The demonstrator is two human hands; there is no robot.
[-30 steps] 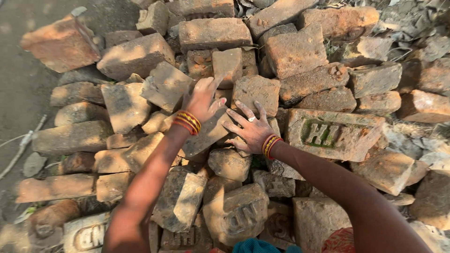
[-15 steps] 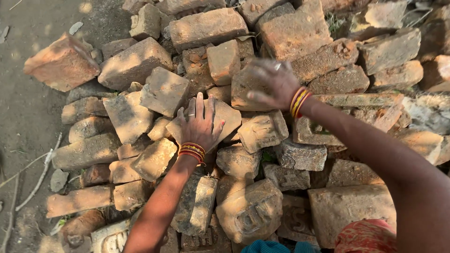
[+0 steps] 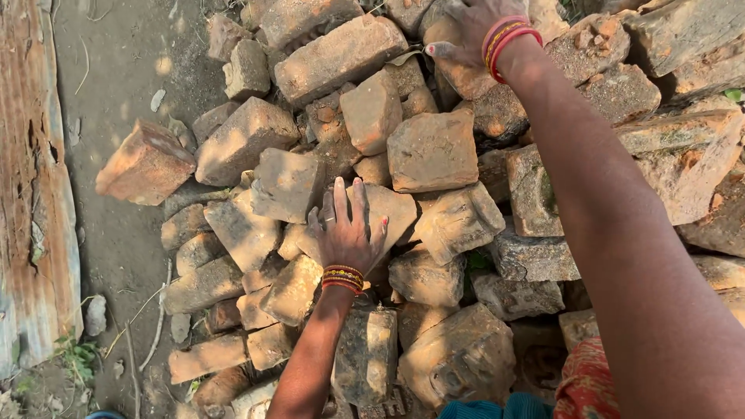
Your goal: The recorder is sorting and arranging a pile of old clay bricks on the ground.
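A flat, dusty brick fragment is being pressed by the spread left hand — a rough, chipped brick is being clasped by the right hand.

Right hand: fingertips cut off at top edge of frame. Brick under left hand: partly covered. Rusty sheet: cut off at left edge.

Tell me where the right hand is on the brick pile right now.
In the head view the right hand is at the top, right of centre, gripping a brick at the far side of the pile, beyond the left hand pressed flat mid-pile.
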